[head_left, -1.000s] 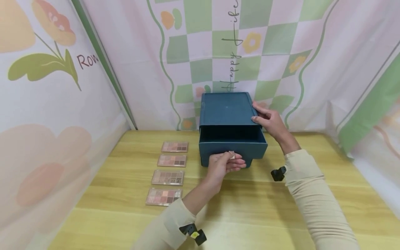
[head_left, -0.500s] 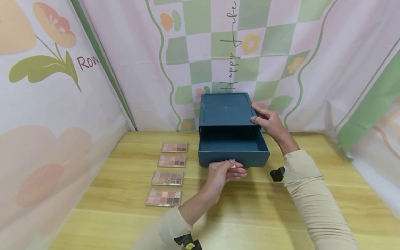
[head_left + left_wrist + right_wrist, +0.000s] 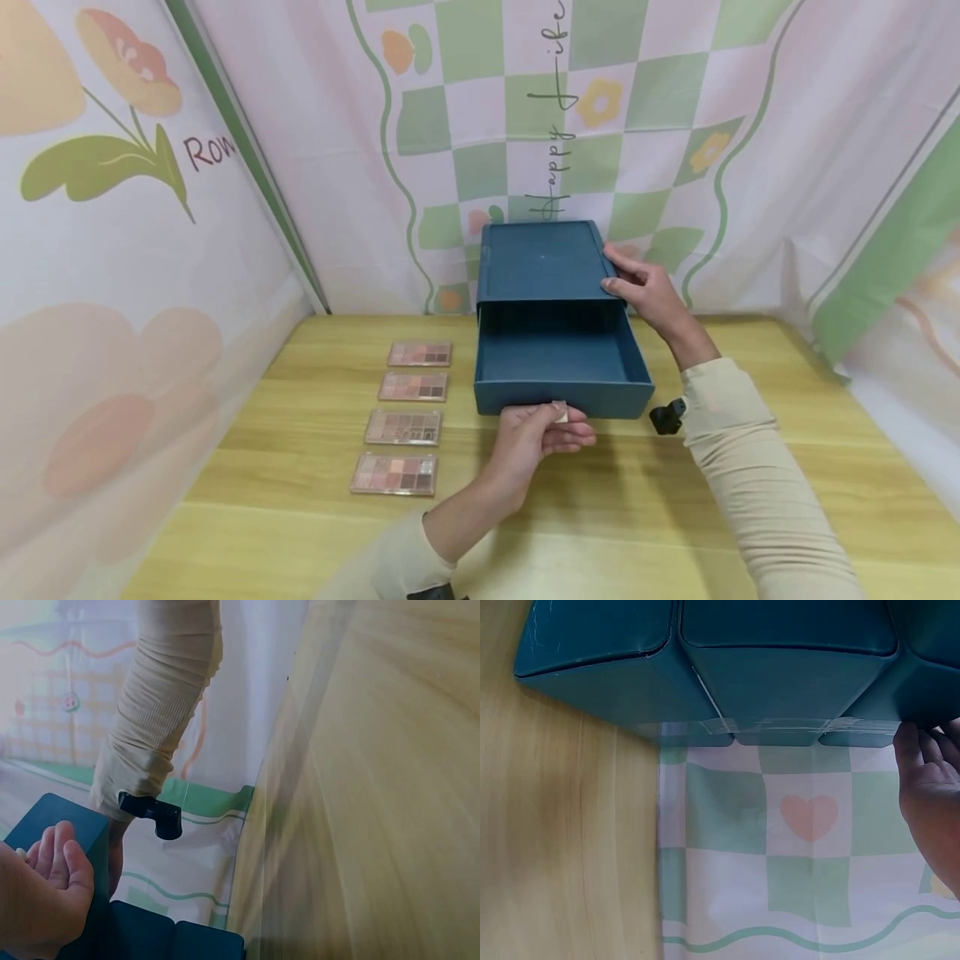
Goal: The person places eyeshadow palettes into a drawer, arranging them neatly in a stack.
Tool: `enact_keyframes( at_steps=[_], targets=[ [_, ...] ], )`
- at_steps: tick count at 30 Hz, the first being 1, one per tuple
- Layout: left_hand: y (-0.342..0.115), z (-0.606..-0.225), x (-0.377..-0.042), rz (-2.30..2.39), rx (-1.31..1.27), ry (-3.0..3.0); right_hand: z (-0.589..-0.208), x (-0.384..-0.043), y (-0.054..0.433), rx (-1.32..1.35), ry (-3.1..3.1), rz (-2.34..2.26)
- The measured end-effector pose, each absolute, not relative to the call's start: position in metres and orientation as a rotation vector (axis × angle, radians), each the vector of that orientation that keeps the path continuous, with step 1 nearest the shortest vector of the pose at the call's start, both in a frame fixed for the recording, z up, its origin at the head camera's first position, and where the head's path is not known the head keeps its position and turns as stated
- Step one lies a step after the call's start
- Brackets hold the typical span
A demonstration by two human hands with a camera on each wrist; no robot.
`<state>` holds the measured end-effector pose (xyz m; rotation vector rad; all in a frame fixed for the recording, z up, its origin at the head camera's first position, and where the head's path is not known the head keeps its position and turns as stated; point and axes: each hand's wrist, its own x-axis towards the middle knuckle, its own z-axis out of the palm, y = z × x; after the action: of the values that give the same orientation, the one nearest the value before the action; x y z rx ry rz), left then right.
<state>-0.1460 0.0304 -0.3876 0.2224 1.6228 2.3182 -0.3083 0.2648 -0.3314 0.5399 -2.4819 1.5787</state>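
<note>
A dark blue drawer cabinet (image 3: 543,265) stands against the back cloth, its stacked units showing in the right wrist view. The top drawer (image 3: 615,402) is pulled well out, and its visible inside holds nothing. At its front, my left hand (image 3: 519,442) pinches a small pale knob (image 3: 561,412) between thumb and fingers, the palm turned up. My right hand (image 3: 651,296) rests against the cabinet's upper right side, thumb and fingers spread along the edge. In the right wrist view, the fingers of that hand (image 3: 934,784) look fairly straight against the side wall.
Several eyeshadow palettes lie in a column left of the cabinet, from a far one (image 3: 419,353) to a near one (image 3: 393,474). The wood-patterned table (image 3: 585,533) is bordered by printed cloth (image 3: 480,108) at the back and sides.
My left hand has drawn the top drawer toward me, so more of its inside shows. My right hand has stayed on the cabinet's side, and the palettes have not moved.
</note>
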Motion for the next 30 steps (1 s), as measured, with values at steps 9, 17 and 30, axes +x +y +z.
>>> enact_keyframes(
  at_steps=[9, 17, 30],
  targets=[
    [0.026, -0.389, -0.133, 2.295, 0.232, 1.610, -0.331, -0.309, 0.265, 0.529, -2.496, 1.581],
    [0.026, -0.391, -0.123, 2.284, 0.228, 1.611, -0.330, -0.309, 0.266, 0.522, -2.494, 1.593],
    [0.012, -0.389, -0.123, 2.023, 0.445, 1.904, -0.331, -0.310, 0.265, 0.527, -2.489, 1.598]
  ],
)
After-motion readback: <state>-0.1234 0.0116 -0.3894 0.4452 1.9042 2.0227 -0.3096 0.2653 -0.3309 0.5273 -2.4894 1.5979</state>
